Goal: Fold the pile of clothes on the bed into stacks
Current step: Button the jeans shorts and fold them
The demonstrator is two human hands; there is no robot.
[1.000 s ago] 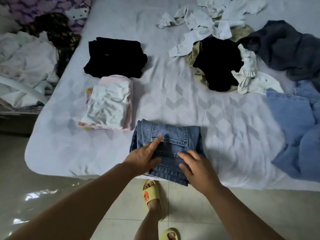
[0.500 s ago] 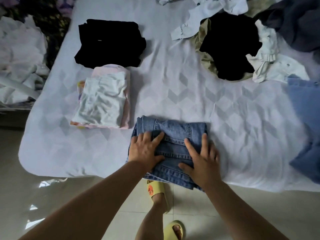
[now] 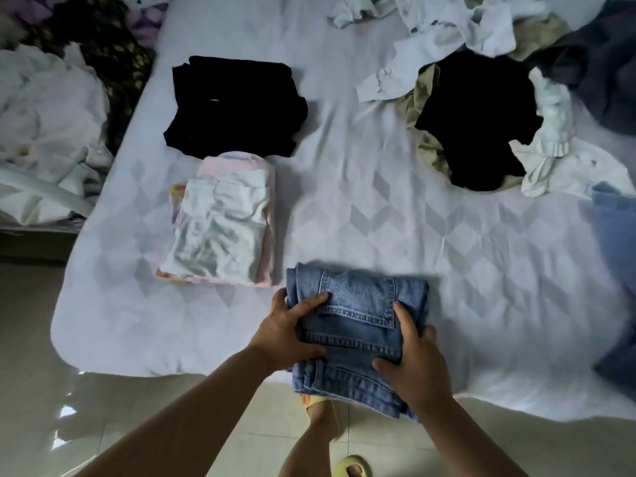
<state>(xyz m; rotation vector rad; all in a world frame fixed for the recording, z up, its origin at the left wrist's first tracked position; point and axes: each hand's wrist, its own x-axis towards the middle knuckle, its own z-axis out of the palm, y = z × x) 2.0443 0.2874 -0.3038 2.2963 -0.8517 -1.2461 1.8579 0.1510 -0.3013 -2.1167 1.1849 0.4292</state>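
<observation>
A folded pair of blue jeans (image 3: 358, 304) lies at the near edge of the bed (image 3: 378, 218), partly overhanging it. My left hand (image 3: 285, 333) grips its left side, thumb on top and fingers under the edge. My right hand (image 3: 413, 359) grips the right side the same way. A folded stack of white and pink clothes (image 3: 220, 232) sits just left of the jeans. Behind it lies a folded black stack (image 3: 234, 105). An unfolded heap with a black garment (image 3: 478, 118), white pieces (image 3: 444, 32) and a dark grey garment (image 3: 605, 70) fills the far right.
Light blue denim (image 3: 616, 242) lies at the right edge of the bed. A heap of white cloth (image 3: 44, 132) sits off the bed to the left. Tiled floor (image 3: 103, 407) runs below the bed, with my foot in a yellow slipper (image 3: 351, 468).
My hands went from pressing flat on top of the jeans to gripping them at both sides. The jeans now hang further over the bed's near edge.
</observation>
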